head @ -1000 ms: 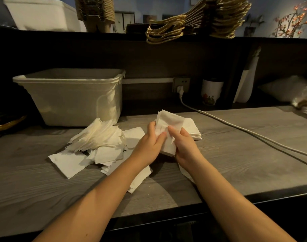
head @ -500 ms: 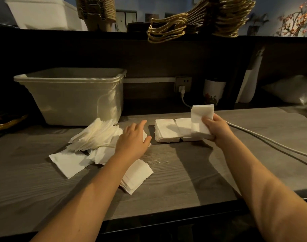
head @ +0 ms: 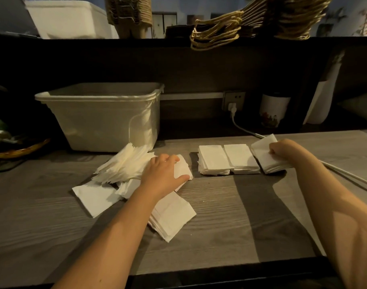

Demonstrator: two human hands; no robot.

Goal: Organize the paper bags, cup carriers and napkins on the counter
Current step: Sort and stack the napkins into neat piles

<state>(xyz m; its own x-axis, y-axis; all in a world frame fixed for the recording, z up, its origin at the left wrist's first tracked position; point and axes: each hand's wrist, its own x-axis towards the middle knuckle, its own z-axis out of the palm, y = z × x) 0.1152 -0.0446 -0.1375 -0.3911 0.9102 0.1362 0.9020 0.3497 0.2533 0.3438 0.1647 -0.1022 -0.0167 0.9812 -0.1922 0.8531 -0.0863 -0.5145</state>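
Napkin sorting was in hand: a 3rd stack (head: pixel 263 158) was held right of centre, just beside 2 squared stacks (head: pixel 213 161) on the tabletop (head: pixel 220 215), with the right hand (head: pixel 282 151) grip clamped on it. The left hand (head: pixel 163 174) was laid flat, grip apart, on the loose pile (head: pixel 124 167) at centre left. Release and squaring were judged to be called for next.

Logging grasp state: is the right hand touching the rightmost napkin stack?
Touching. The head view shows the right hand with its fingers curled over the top of the napkin stack, gripping it with no gap.
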